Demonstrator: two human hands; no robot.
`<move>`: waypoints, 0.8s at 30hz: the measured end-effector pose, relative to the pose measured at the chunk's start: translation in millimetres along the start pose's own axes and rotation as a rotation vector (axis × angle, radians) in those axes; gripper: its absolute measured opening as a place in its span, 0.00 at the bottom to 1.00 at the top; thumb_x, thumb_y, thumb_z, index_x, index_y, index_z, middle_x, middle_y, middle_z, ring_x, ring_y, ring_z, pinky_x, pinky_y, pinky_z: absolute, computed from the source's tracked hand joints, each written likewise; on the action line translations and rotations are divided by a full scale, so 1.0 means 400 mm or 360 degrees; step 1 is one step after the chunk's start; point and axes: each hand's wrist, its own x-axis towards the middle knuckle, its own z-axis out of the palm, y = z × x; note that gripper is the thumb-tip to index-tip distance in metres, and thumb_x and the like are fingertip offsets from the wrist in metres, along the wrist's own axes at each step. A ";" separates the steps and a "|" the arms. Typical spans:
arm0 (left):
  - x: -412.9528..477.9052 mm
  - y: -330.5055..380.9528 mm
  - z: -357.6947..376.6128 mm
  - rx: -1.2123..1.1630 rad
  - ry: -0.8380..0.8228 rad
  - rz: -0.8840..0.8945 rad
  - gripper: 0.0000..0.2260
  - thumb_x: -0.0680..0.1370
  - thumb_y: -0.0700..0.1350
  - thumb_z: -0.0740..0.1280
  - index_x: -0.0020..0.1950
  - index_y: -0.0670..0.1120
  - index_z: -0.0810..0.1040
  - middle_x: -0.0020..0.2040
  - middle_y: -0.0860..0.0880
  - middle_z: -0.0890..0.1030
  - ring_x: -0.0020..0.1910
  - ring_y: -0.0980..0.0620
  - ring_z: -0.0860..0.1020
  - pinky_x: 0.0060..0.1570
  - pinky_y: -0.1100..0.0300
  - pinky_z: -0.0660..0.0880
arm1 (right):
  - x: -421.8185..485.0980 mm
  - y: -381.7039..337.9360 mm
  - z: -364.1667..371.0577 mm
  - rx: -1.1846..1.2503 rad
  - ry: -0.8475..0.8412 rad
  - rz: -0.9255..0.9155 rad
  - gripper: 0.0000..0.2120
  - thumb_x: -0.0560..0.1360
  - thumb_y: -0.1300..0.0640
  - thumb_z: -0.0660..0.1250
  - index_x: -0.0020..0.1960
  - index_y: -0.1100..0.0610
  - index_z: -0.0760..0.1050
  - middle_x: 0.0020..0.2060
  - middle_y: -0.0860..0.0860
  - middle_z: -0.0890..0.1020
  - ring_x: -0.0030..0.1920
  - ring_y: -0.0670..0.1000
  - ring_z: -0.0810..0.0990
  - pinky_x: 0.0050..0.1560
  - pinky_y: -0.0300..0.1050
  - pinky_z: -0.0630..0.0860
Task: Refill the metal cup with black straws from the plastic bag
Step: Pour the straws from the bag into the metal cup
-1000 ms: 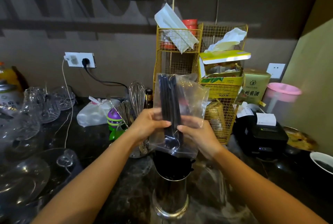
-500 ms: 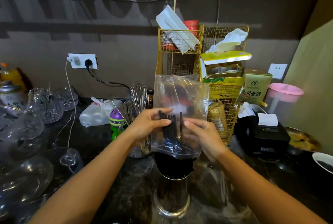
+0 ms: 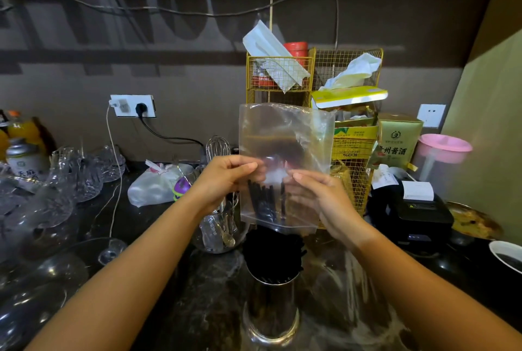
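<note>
A clear, rectangular plastic bag [image 3: 285,164] is held upright above the cylindrical metal cup [image 3: 270,305], its long axis vertical and its open mouth pointing down at the cup. The bag is pinched at mid-height from both sides: the grip of the left hand [image 3: 226,181] is closed on its left edge, and the grip of the right hand [image 3: 319,198] is closed on its right part. A few thin black straws [image 3: 264,200] stand vertically in the lower part of the bag, with more packed upright in the cup directly below. The cup stands on a dark, glossy counter [image 3: 197,294] before a brown wall. A yellow wire rack [image 3: 313,76] stands behind the bag, clear glassware [image 3: 65,186] is crowded on the left, and a metal whisk [image 3: 218,148] rises just beside the left hand.
</note>
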 end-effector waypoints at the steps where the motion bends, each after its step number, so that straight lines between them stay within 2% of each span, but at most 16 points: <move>1: 0.002 0.005 0.000 0.0002 0.0004 0.0002 0.07 0.75 0.39 0.62 0.47 0.44 0.80 0.44 0.49 0.83 0.39 0.59 0.82 0.31 0.71 0.75 | 0.004 -0.006 0.001 0.0006 -0.0004 0.0002 0.09 0.74 0.62 0.62 0.42 0.52 0.79 0.29 0.43 0.85 0.36 0.41 0.83 0.42 0.36 0.79; 6: 0.023 0.038 -0.007 0.0022 0.0025 0.0058 0.08 0.75 0.37 0.62 0.44 0.46 0.80 0.35 0.54 0.85 0.39 0.57 0.83 0.39 0.64 0.79 | 0.029 -0.045 0.008 0.0019 0.0004 -0.0042 0.09 0.74 0.63 0.62 0.41 0.55 0.79 0.27 0.44 0.84 0.33 0.41 0.82 0.38 0.35 0.79; 12: 0.040 0.130 -0.018 0.0067 0.0083 0.0190 0.08 0.76 0.36 0.59 0.47 0.44 0.77 0.29 0.56 0.84 0.33 0.61 0.81 0.34 0.68 0.78 | 0.082 -0.117 0.028 -0.0011 0.0002 -0.0110 0.07 0.73 0.63 0.63 0.43 0.55 0.79 0.28 0.46 0.84 0.34 0.44 0.82 0.40 0.35 0.79; 15: 0.040 0.159 -0.024 0.0033 0.0127 0.0225 0.09 0.76 0.34 0.58 0.54 0.38 0.74 0.35 0.51 0.83 0.31 0.61 0.81 0.32 0.69 0.78 | 0.100 -0.143 0.044 -0.0015 -0.0013 -0.0144 0.09 0.74 0.63 0.63 0.41 0.54 0.79 0.26 0.46 0.84 0.31 0.42 0.82 0.37 0.34 0.79; 17: 0.037 0.171 -0.032 0.0012 0.0154 0.0245 0.10 0.76 0.34 0.58 0.56 0.36 0.73 0.37 0.49 0.81 0.31 0.61 0.81 0.30 0.69 0.78 | 0.108 -0.157 0.058 -0.0024 -0.0031 -0.0154 0.09 0.74 0.63 0.63 0.41 0.53 0.79 0.26 0.45 0.84 0.31 0.41 0.81 0.39 0.36 0.79; 20: 0.030 0.176 -0.051 0.0005 0.0194 0.0257 0.08 0.76 0.34 0.58 0.52 0.38 0.75 0.29 0.53 0.84 0.31 0.61 0.81 0.29 0.69 0.78 | 0.114 -0.170 0.081 -0.0028 -0.0046 -0.0167 0.07 0.74 0.63 0.63 0.43 0.55 0.79 0.26 0.45 0.83 0.33 0.41 0.81 0.41 0.37 0.79; 24: 0.010 0.176 -0.089 0.0073 0.0278 0.0267 0.08 0.76 0.36 0.59 0.45 0.45 0.76 0.29 0.56 0.84 0.32 0.61 0.81 0.32 0.68 0.78 | 0.119 -0.177 0.120 -0.0008 -0.0083 -0.0167 0.06 0.74 0.64 0.63 0.47 0.59 0.78 0.32 0.48 0.83 0.35 0.43 0.81 0.42 0.36 0.80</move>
